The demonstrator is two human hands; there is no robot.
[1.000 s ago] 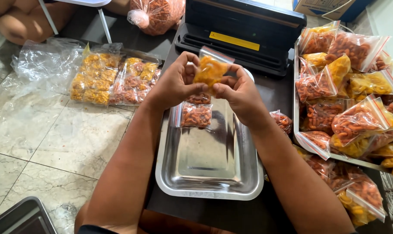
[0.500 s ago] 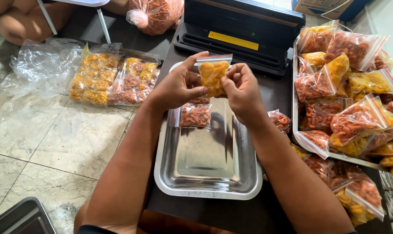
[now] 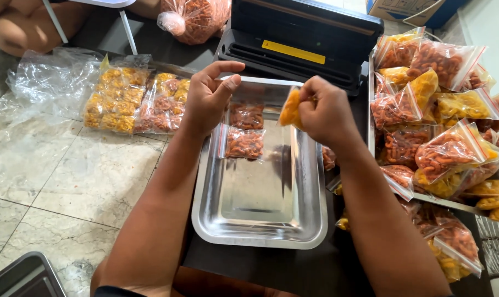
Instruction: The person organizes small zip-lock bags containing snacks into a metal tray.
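So this looks like the bit between filling and sealing. The right hand (image 3: 326,113) is clenched around a small clear packet of yellow snacks (image 3: 290,108), pinching it by one end so it hangs tilted over the far part of the steel tray (image 3: 260,220). The left hand (image 3: 208,99) is released, fingers spread and thumb out, hovering just left of the packet and holding nothing.

Two packets of orange snacks (image 3: 245,142) lie flat in the far end of the tray, one just behind the other; the near half of the tray is bare metal. Right behind the tray sits the black sealing machine (image 3: 301,38), lid up. A second tray on the right is heaped with filled snack bags (image 3: 436,110) in orange and yellow, and more spill down along the counter (image 3: 271,269) beside the right forearm. On the left there are two big sheets of already sealed packs (image 3: 137,102) and a pile of empty clear plastic (image 3: 46,74).

My read: the yellow packet is mid-handling, between the tray and the sealer. I'd say whatever comes next needs the open edge flattened and kept straight, and probably both hands on it, since it's dangling from one end and the contents could slump toward the mouth.
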